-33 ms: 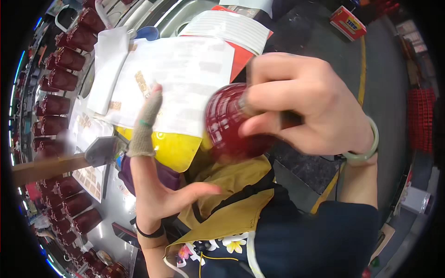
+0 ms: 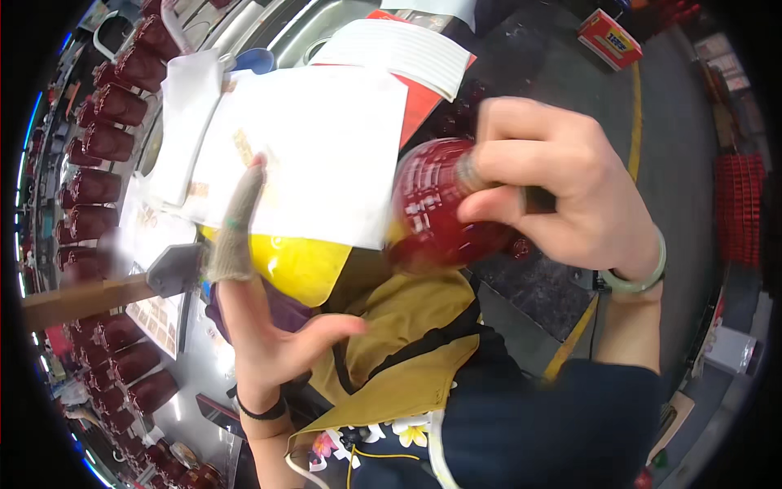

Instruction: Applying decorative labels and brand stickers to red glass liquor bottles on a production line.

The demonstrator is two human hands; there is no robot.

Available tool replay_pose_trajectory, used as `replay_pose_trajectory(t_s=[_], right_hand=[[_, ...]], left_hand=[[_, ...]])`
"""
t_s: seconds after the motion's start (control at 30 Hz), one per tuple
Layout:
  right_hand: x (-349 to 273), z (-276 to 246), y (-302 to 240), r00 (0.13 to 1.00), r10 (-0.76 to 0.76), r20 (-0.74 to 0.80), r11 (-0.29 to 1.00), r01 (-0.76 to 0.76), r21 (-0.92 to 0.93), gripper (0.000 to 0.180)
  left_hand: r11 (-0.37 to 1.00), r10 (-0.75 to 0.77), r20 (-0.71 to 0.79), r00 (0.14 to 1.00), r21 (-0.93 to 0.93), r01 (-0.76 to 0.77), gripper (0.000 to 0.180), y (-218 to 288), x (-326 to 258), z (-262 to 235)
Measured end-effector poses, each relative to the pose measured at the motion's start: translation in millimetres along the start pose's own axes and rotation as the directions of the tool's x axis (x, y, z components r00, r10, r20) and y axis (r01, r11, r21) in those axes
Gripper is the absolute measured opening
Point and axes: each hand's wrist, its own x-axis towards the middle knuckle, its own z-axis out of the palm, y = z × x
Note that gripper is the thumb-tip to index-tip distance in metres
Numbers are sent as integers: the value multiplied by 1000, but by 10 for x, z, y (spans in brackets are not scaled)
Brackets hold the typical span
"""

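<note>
One red jar (image 2: 436,216), ctr., blurred, before tan apron (image 2: 411,306); fingers of R hand (image 2: 562,179) clasp its narrow end, prob. to leave printed side clear | L hand (image 2: 265,346) spread, holding nothing | white sheet (image 2: 326,147) overlaps yellow item (image 2: 297,266), likely laid w/in reach | metal surface (image 2: 191,414), L, w/ rows of dark-red jars (image 2: 95,186) | red carton (image 2: 609,41), gray floor (image 2: 678,187), bkgd.

Glossy dark-red jar (image 2: 444,216), pale-marked, in right hand (image 2: 562,183)

green bangle (image 2: 639,285) | black wristband (image 2: 262,414) | dark sleeve (image 2: 586,407) | mustard apron (image 2: 407,377) | beige fingerwrap (image 2: 233,254)
</note>
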Motion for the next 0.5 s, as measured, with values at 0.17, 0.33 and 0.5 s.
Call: replay_pose_trajectory(t_s=[0.17, 0.33, 0.5], right_hand=[[-748, 342, 708, 864, 502, -47, 830, -496, -256, 18], [-2010, 1588, 1957, 648, 761, 43, 615, -698, -367, 12], [-2539, 2887, 2615, 598, 800, 40, 561, -724, -402, 12]], left_hand=[[958, -282, -147, 948, -90, 272, 66, -320, -207, -218], [917, -395, -287, 872, -69, 393, 43, -504, -450, -137], [833, -408, -592, 695, 70, 549, 33, -226, -789, -253]])
